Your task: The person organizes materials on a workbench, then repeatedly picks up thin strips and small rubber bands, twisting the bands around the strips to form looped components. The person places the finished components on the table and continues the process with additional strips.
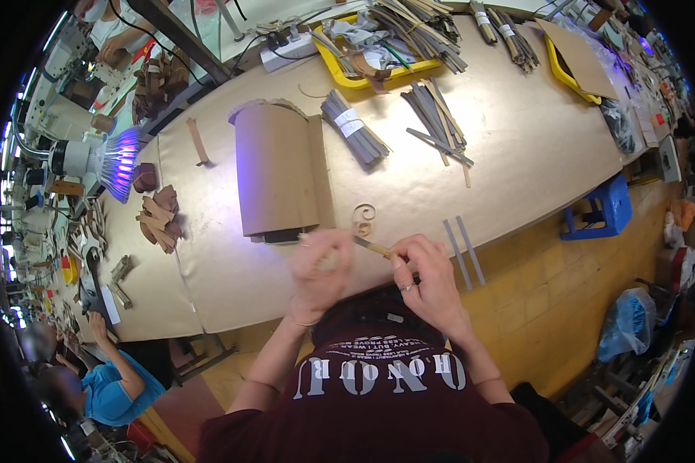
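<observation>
My right hand (431,282) is closed, thumb and fingers pinching a narrow strip (373,246), dark at one end and tan toward the fingers. The strip points left across the gap toward my left hand (322,272). Motion blurs the left fingers, so I cannot make out whether they hold anything. Just beyond the strip, thin tan curls (365,218) lie on the brown-covered table (409,202). To the right, two grey strips (466,251) lie side by side across the near table edge. Past my left hand stands a large curved brown board (279,168).
A banded bundle of grey strips (354,127) and loose strips (439,116) lie farther back, before a yellow tray (340,73). At left are brown leather pieces (161,218) and a lit lamp (120,163). A blue stool (606,208) stands right; a person in blue (120,390) sits lower left.
</observation>
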Demonstrator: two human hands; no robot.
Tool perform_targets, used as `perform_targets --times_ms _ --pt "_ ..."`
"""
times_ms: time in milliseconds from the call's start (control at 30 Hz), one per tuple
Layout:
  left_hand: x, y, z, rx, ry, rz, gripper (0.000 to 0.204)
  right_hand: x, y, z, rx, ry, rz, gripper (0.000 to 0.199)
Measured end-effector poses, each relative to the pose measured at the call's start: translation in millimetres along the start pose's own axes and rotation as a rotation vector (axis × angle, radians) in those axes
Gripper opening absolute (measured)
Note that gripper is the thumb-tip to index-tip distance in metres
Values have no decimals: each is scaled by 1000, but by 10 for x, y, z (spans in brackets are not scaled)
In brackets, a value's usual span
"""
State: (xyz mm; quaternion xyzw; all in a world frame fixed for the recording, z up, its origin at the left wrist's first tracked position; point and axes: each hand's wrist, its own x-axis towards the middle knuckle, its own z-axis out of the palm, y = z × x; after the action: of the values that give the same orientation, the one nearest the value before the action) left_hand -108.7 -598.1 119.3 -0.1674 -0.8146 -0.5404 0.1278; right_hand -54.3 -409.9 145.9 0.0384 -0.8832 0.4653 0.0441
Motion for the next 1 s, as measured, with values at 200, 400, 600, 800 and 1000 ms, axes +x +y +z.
perform_targets --times_ms 200,400,600,800,1000 --pt "293 -41 -745 -107 630 -193 21 34 334 238 -217 5 103 9" --pt "474 134 -1091 -56 818 -3 23 164 449 445 -453 -16 142 16" --pt "269 193 -645 -26 -3 -16 9 236 271 337 -569 149 133 29" --pt "150 332 -136 -385 -298 -46 10 162 46 -10 374 67 165 36" --pt "68 261 157 -433 -273 128 10 -67 142 -221 1047 -527 383 35"
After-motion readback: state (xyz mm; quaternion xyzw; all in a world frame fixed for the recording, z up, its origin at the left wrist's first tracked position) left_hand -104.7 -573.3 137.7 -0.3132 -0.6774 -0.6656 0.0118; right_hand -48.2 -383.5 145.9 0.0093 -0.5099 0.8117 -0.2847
